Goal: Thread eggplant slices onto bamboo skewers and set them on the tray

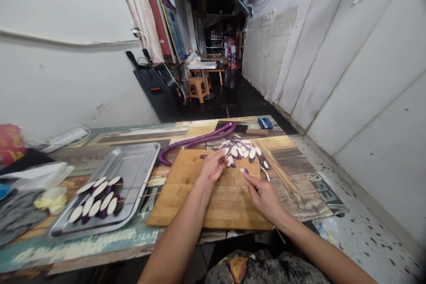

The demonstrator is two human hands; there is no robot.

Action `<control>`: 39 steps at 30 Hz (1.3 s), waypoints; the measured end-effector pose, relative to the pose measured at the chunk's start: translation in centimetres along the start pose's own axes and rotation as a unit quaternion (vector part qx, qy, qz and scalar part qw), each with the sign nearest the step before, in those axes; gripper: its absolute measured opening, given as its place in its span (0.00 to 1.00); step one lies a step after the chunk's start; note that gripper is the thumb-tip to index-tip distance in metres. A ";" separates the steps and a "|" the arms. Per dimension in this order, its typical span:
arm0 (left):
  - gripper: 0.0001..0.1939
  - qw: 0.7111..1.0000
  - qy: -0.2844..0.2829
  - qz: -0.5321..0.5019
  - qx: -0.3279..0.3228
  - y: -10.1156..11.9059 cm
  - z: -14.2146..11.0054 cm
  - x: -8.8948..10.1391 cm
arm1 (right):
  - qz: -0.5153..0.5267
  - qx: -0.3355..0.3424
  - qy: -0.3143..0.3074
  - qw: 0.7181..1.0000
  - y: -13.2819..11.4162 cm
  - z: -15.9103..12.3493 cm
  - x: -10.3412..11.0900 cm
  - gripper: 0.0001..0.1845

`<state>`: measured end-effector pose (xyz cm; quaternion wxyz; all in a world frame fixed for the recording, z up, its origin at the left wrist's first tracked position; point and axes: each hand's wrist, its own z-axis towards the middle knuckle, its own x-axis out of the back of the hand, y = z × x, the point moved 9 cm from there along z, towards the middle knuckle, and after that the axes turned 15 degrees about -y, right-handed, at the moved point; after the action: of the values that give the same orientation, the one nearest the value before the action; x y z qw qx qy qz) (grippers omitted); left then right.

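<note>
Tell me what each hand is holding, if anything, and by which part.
The right hand grips a thin skewer partway along, just behind an eggplant slice. The left hand appears to pinch another slice by its edge.

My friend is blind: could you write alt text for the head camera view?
Left hand holding a pale eggplant slice and right hand a thin skewer above a wooden cutting board; a metal tray of skewered slices sits left.

Beyond a silvery table [203,65], tan stools [197,88] stand on a dark floor [229,93].
</note>
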<state>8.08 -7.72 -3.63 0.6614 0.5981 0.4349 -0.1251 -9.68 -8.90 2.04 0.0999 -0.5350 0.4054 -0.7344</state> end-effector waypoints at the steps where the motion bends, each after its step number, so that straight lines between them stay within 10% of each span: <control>1: 0.05 1.000 0.000 0.001 0.000 0.0 0.0 0.0 | 0.001 0.001 0.001 1.000 0.0 0.0 0.0 0.21; 39: 0.06 1.000 -0.014 0.001 -0.008 0.2 -0.4 -1.1 | -0.066 0.066 0.043 0.995 -0.4 0.7 -0.5 0.22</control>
<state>7.42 -7.68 -2.70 0.6722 0.5914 0.4263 -0.1293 -8.74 -8.67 2.05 0.0686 -0.5204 0.3244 -0.7869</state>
